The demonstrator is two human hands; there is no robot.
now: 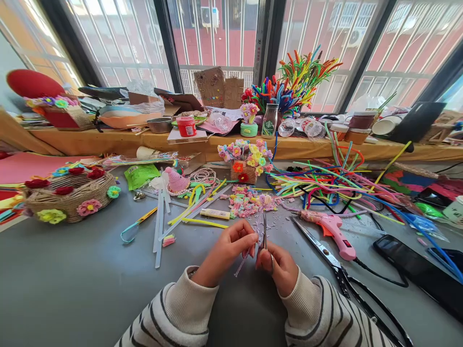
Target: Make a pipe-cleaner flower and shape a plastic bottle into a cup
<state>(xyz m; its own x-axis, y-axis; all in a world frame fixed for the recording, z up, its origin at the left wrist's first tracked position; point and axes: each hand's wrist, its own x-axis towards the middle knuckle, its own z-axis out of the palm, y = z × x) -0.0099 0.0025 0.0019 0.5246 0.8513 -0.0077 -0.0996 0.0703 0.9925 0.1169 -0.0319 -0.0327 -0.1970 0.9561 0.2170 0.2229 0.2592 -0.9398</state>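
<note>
My left hand (pixel 231 248) is closed in a pinch on a thin lilac pipe cleaner stem (pixel 240 268), whose lower end sticks out below the fingers. Its upper part seems to run up to a pale purple and cream flower (pixel 266 202). A small pair of scissors (pixel 265 230) is held in my right hand (pixel 282 267), blades pointing up beside the stem. Whether the blades touch the stem I cannot tell. Just beyond my hands lies a heap of short pastel pipe cleaner pieces (pixel 243 201), with bits of fluff scattered around.
Right of my hands are large black-handled shears (pixel 321 248), a pink glue gun (pixel 334 231) and a black phone (pixel 415 270). Clear glue sticks (pixel 159 231) and a decorated twine basket (pixel 68 195) lie left. Behind stand a flower box (pixel 244 172) and tangled pipe cleaners (pixel 325 185).
</note>
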